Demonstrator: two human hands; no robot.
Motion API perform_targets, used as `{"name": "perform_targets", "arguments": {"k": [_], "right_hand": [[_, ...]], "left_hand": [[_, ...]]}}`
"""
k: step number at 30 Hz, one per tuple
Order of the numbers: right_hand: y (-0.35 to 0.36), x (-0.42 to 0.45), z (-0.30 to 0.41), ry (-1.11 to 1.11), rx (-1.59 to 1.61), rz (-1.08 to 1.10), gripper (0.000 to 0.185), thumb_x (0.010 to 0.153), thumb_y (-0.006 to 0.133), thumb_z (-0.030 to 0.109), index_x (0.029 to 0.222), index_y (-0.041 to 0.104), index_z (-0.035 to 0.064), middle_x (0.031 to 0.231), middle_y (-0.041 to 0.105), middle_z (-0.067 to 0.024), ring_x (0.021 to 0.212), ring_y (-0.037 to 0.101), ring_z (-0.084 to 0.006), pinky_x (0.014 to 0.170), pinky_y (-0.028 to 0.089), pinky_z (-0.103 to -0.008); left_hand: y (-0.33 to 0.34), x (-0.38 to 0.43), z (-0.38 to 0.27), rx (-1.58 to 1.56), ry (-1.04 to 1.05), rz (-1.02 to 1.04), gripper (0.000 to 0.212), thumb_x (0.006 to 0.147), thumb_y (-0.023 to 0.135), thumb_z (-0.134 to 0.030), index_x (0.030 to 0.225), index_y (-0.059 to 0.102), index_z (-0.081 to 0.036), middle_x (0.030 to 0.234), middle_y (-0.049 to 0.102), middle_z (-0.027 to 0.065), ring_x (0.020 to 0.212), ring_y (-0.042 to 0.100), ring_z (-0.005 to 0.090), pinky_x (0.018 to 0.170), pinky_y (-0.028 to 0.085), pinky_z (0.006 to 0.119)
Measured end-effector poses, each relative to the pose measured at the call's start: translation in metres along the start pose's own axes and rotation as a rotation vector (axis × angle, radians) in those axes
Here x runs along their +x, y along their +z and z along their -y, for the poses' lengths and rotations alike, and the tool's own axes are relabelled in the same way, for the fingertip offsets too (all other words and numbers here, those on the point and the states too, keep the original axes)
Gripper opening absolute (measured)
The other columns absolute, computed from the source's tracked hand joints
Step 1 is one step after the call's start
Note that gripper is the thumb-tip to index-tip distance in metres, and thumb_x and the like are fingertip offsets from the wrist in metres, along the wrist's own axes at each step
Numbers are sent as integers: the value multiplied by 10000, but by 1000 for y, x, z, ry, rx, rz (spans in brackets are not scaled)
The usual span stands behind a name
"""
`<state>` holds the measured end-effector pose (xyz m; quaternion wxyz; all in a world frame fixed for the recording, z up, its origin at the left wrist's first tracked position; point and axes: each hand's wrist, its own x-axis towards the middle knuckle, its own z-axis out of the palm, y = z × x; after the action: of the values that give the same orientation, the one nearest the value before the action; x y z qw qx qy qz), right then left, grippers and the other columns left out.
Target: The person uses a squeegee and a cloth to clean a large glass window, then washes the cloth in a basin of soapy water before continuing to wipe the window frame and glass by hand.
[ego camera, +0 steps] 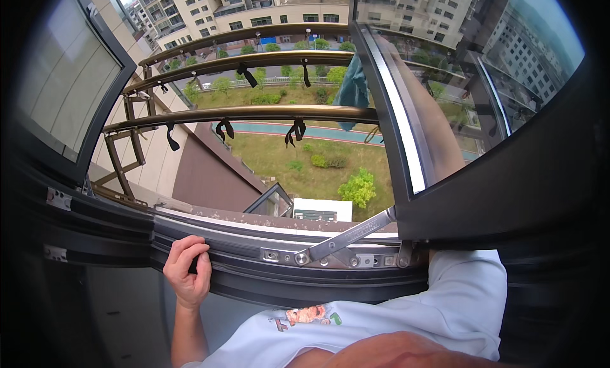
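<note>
My left hand (pixel 188 270) is curled over the inner edge of the dark metal window frame (pixel 228 268), fingertips and thumb close together. Behind the glass of the opened right sash (pixel 405 129) my right arm reaches outward. My right hand (pixel 385 46) shows faintly through the pane near the outer rails; its fingers and anything in them cannot be made out. A teal cloth (pixel 353 89) hangs over the bronze-coloured drying rails (pixel 257 114), just left of that sash and partly behind its edge. Black straps (pixel 295 129) are tied along the rails.
A metal friction stay (pixel 350 232) joins the right sash to the lower frame. At the left stands another opened sash (pixel 71 82), with the rack's folding scissor arms (pixel 125 158) beside it. Far below lie a lawn (pixel 267 153), a path and the white top of a box-like unit (pixel 324 207).
</note>
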<state>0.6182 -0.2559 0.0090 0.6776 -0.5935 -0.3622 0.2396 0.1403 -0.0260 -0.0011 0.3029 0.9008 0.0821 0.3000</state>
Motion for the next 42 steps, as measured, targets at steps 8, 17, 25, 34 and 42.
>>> {"name": "perform_targets", "arguments": {"k": [8, 17, 25, 34, 42], "right_hand": [[0, -3, -3, -9, -23, -15, 299, 879, 491, 270, 1039, 533, 21, 859, 579, 1, 707, 537, -60, 605, 454, -191], [-13, -12, 10, 40, -429, -148, 362, 885, 483, 331, 1043, 530, 10, 815, 566, 0, 696, 484, -43, 594, 420, -197], [-35, -32, 44, 215, -527, -51, 236, 865, 532, 197, 996, 555, 2, 871, 575, 15, 741, 512, -40, 654, 430, -191], [-52, -15, 24, 155, -790, -109, 235, 861, 539, 184, 1005, 576, 2, 866, 586, 20, 724, 511, -32, 644, 432, -181], [-10, -20, 30, 41, -618, -159, 300, 809, 594, 208, 1010, 591, -15, 822, 597, 4, 724, 501, -55, 639, 426, -219]], "left_hand": [[0, -1, 3, -3, 3, 3, 151, 666, 546, 77, 800, 595, 29, 851, 572, 125, 730, 558, 209, 671, 442, 255], [1, 1, 9, -89, 30, -17, 157, 642, 583, 89, 777, 600, 10, 825, 574, 112, 720, 561, 221, 641, 454, 268], [0, 2, 8, -98, 91, 2, 167, 611, 597, 83, 757, 596, 1, 786, 575, 102, 691, 562, 230, 612, 455, 287], [16, 100, -19, -317, -21, 437, 165, 746, 560, -30, 904, 597, 2, 848, 580, 111, 724, 563, 186, 636, 459, 262], [218, 279, -64, -696, -415, 716, 566, 887, 374, -393, 1340, 216, -93, 1247, 371, 175, 968, 500, 306, 721, 479, 446]]}}
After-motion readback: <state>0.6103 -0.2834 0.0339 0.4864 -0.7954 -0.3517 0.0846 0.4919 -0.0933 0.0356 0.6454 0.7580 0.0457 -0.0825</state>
